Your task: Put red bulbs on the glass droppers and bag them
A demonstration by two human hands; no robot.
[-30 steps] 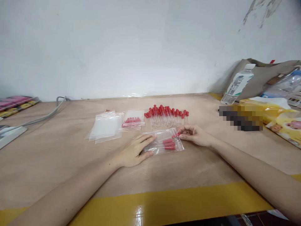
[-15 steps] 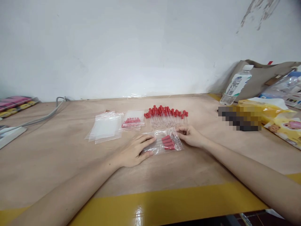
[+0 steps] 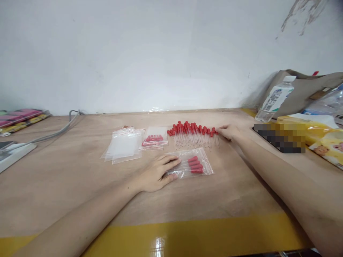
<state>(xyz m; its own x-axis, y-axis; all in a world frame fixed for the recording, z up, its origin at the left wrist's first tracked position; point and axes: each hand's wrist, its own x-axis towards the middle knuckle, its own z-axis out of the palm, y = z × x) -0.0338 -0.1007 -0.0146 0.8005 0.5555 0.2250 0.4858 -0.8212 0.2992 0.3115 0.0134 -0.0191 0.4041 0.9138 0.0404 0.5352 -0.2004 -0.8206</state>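
Observation:
A clear zip bag (image 3: 184, 173) lies flat in front of me, with several red-bulbed droppers (image 3: 195, 165) in it, bulbs toward its right end. My left hand (image 3: 159, 172) rests on the bag's left end, fingers stretched and thumb apart. Behind the bag is a row of loose glass droppers (image 3: 191, 134), red bulbs facing the wall. At the row's right end, my right hand (image 3: 229, 132) pinches the red bulb of one dropper between thumb and fingers. To the left lie a stack of filled bags (image 3: 152, 142) and a stack of empty bags (image 3: 124, 144).
Toward the right are a water bottle (image 3: 277, 98), a grey bag (image 3: 300, 89), a yellow packet (image 3: 294, 119) and a partly blurred dark object (image 3: 291, 148). A grey cable (image 3: 60, 130) and a pink and yellow pack (image 3: 24, 117) lie left. Yellow tape (image 3: 187, 232) lines the front edge.
My right hand has left the bag's open end and moved back and right to the dropper row, where it pinches a bulb. The left hand stays on the bag.

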